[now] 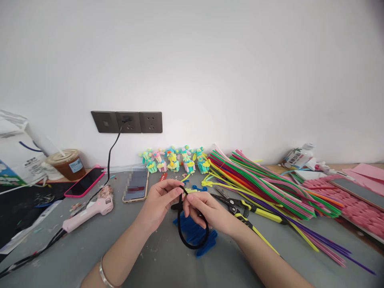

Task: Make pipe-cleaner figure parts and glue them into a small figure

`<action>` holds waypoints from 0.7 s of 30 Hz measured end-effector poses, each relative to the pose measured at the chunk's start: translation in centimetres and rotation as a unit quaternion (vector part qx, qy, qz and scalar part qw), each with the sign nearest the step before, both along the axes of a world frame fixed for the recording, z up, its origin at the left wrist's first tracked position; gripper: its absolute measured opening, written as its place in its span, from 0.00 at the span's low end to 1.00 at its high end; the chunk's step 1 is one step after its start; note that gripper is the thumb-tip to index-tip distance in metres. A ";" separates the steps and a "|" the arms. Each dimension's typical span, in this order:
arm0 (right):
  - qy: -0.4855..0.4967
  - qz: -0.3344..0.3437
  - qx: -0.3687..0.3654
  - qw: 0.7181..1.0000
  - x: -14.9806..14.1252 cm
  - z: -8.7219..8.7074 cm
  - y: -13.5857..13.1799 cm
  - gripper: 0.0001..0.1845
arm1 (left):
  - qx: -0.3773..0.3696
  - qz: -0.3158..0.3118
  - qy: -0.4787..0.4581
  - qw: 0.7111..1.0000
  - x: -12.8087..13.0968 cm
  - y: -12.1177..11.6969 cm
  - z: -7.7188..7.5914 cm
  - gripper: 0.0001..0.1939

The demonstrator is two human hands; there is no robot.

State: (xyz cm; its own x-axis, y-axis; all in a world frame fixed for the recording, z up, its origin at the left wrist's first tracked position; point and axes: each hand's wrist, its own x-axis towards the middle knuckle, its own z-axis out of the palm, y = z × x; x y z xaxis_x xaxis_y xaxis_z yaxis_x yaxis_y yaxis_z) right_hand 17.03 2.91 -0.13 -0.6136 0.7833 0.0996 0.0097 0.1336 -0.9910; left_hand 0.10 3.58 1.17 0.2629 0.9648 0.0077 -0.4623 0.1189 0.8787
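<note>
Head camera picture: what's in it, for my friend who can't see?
The left hand and right hand hold a black strip, curved into a loop, over a gray table. Behind them, five colorful little figures line up near the wall. A pink glue gun lies to the left, a bundle of colorful stems to the right.
</note>
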 end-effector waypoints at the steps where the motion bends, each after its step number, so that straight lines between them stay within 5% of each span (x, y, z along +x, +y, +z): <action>1: -0.001 0.001 -0.003 1.000 0.0 -0.1 0.0 0.27 | -0.003 0.001 0.001 1.000 0.0 0.0 0.0 0.11; 15: -0.017 0.018 -0.001 1.000 0.0 0.1 -0.2 0.28 | 0.013 -0.044 0.056 0.997 -0.9 0.1 -0.1 0.10; 18: 0.024 -0.015 0.048 0.998 -0.5 0.2 -0.3 0.29 | 0.029 -0.056 0.045 0.997 -1.0 0.0 0.0 0.10; 21: 0.108 0.010 -0.012 0.994 -1.1 0.3 -0.5 0.29 | 0.019 -0.062 0.024 0.998 -1.0 -0.1 -0.1 0.10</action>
State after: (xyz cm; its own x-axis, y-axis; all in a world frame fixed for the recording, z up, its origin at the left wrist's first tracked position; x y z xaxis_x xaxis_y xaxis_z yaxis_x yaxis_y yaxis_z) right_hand 15.92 2.43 0.19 -0.5958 0.7746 0.2124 -0.2067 0.1076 -0.9725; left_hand -0.85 3.53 1.11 0.3805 0.9244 0.0278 -0.4043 0.1392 0.9040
